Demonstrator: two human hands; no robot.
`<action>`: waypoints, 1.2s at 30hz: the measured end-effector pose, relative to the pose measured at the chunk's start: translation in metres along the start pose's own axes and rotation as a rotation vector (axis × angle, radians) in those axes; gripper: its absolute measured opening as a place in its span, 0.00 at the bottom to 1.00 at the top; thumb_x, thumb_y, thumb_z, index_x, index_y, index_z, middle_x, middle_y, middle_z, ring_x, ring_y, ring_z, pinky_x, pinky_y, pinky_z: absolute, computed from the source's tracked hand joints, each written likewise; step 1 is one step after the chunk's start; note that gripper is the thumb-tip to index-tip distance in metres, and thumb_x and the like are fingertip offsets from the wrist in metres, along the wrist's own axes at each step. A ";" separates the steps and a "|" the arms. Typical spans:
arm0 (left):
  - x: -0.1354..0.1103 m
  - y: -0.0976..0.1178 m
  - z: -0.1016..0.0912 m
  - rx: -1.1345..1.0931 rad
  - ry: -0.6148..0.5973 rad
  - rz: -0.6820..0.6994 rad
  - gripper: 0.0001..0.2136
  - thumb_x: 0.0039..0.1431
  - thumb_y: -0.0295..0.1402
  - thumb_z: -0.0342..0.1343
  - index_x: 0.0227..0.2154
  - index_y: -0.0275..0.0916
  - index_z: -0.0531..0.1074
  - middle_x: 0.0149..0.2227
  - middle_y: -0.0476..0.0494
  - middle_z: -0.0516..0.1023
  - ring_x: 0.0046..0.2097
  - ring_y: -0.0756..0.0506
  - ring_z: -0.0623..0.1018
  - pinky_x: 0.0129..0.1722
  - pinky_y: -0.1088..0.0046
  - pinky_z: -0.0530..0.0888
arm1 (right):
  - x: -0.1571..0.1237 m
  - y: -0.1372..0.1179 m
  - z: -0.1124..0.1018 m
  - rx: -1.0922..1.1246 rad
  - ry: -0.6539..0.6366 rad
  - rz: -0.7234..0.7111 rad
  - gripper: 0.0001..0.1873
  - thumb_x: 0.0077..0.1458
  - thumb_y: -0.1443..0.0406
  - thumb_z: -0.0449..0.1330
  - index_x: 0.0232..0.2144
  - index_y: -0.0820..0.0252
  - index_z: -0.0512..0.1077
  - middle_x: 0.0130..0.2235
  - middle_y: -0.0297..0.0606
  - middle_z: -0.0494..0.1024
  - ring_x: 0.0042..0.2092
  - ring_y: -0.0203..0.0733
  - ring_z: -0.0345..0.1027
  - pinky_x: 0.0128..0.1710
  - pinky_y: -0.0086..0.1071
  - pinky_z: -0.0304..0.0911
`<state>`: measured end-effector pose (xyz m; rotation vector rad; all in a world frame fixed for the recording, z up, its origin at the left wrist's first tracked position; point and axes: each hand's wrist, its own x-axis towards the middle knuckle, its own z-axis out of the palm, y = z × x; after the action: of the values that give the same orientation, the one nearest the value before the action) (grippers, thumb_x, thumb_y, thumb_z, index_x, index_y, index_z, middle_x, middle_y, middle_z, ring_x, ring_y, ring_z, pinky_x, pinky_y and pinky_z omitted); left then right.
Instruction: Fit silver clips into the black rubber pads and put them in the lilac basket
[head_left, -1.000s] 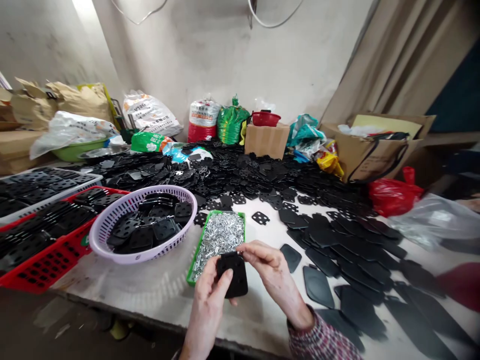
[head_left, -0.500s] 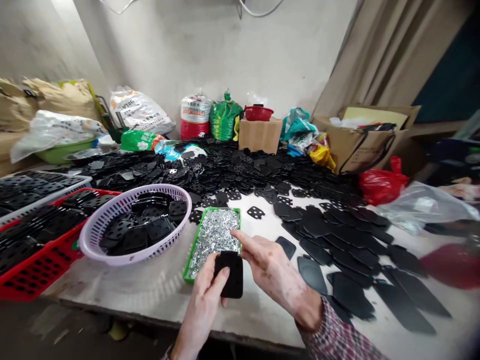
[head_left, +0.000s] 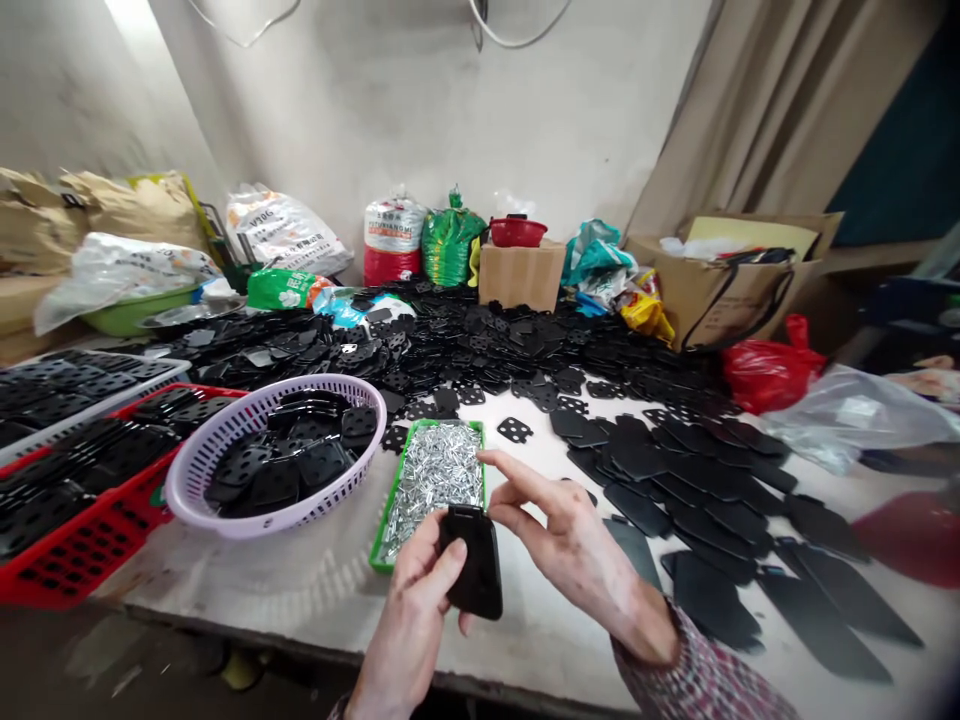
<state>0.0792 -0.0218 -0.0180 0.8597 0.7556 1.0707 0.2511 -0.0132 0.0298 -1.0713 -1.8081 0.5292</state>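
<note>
My left hand (head_left: 415, 600) grips a black plastic plate (head_left: 475, 566) above the near edge of the table, thumb across its face. My right hand (head_left: 562, 535) hovers just right of the plate with its fingers stretched out and apart, the index fingertip over the near end of a green tray (head_left: 383, 525) full of small silver metal pins (head_left: 435, 474). Nothing shows in the right hand's fingers.
A lilac basket (head_left: 196, 462) of black plates stands left of the tray, with a red crate (head_left: 67, 555) beside it. Loose black plates (head_left: 675, 490) cover the table's right and back. Bags and cardboard boxes (head_left: 521, 275) line the wall.
My right hand left the top edge of the plate, reached over the pin tray and now hangs open beside the plate. My left hand kept hold of the plate.
</note>
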 end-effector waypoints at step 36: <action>-0.017 -0.013 -0.003 -0.348 0.104 -0.129 0.22 0.48 0.44 0.67 0.45 0.42 0.76 0.41 0.37 0.82 0.35 0.36 0.82 0.20 0.66 0.76 | -0.030 -0.012 0.032 -0.057 0.228 -0.193 0.13 0.64 0.73 0.55 0.47 0.55 0.73 0.42 0.40 0.79 0.43 0.45 0.74 0.43 0.33 0.70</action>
<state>0.0773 -0.0401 -0.0293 0.4563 0.6751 1.0965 0.2233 -0.0421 0.0082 -0.9421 -1.7091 0.2312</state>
